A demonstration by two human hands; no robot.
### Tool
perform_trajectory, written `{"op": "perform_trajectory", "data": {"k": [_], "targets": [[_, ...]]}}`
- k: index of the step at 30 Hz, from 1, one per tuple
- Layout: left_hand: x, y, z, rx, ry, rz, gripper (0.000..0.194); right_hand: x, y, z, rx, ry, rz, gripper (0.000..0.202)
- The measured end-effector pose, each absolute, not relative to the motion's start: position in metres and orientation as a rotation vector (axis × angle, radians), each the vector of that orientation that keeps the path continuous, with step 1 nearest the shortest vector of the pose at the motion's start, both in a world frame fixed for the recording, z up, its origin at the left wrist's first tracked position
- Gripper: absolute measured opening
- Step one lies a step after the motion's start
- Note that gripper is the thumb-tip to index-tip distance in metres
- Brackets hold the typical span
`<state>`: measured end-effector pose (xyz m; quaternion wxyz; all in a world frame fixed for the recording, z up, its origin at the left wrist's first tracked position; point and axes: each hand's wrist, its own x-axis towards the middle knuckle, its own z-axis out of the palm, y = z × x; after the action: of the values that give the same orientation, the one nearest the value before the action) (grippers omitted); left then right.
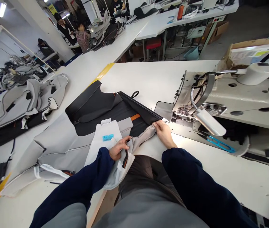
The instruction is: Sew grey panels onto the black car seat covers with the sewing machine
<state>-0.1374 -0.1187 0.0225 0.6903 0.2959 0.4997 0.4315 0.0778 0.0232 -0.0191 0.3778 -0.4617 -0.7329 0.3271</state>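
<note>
A large sewn cover, black on its face and grey on its backing, lies spread over the table in front of me. My right hand pinches the cover's edge close to the sewing machine's plate. Nearer my body, my left hand grips a folded grey seam edge of the same cover, fingers curled round it. Between the hands that edge runs as a curved strip. A white flap with a blue clip-like piece lies beside my left hand. An orange strip shows on the black face.
The sewing machine stands at the right, with a white lamp over its needle area. Blue thread snips lie below it. More grey covers are piled at the left. People work in the background.
</note>
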Motion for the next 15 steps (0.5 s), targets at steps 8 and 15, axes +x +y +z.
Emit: {"op": "perform_trajectory", "data": {"k": [8,15], "targets": [[-0.113,-0.116,0.054,1.662,1.346,0.572,0.037,0.090,0.020,-0.021,-1.039,-1.763,0.936,0.023],[-0.074,-0.100,0.038,2.481,1.206,0.197,0.034,0.093,0.043,-0.012,-1.035,-1.767,0.917,0.021]]}}
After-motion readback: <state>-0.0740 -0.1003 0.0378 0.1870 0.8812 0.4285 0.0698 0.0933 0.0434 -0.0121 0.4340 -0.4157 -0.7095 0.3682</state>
